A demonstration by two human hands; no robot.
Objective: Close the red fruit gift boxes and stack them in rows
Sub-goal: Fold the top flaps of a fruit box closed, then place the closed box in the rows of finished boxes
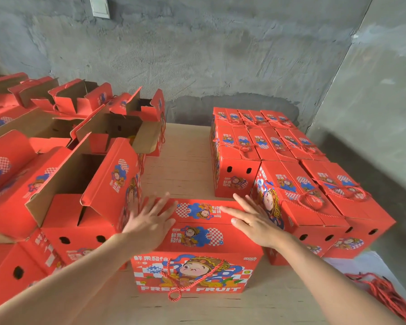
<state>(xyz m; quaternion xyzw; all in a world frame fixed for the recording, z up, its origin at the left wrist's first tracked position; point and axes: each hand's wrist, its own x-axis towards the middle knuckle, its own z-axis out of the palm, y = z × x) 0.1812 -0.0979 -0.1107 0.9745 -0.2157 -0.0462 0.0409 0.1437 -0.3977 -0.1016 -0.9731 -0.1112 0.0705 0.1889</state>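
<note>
Fingers point(232, 211) splayed | left hand point(148, 225), right hand point(256, 222) flat on rectangular red cardboard box point(197, 238) | handle point(174, 286) seemingly twisted cord

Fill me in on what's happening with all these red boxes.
A person presses the left hand and right hand flat on the top flaps of a red gift box in front of them. To the right, closed boxes sit in tight rows. To the left, open boxes stand with flaps up. Loose red cords lie at lower right.
</note>
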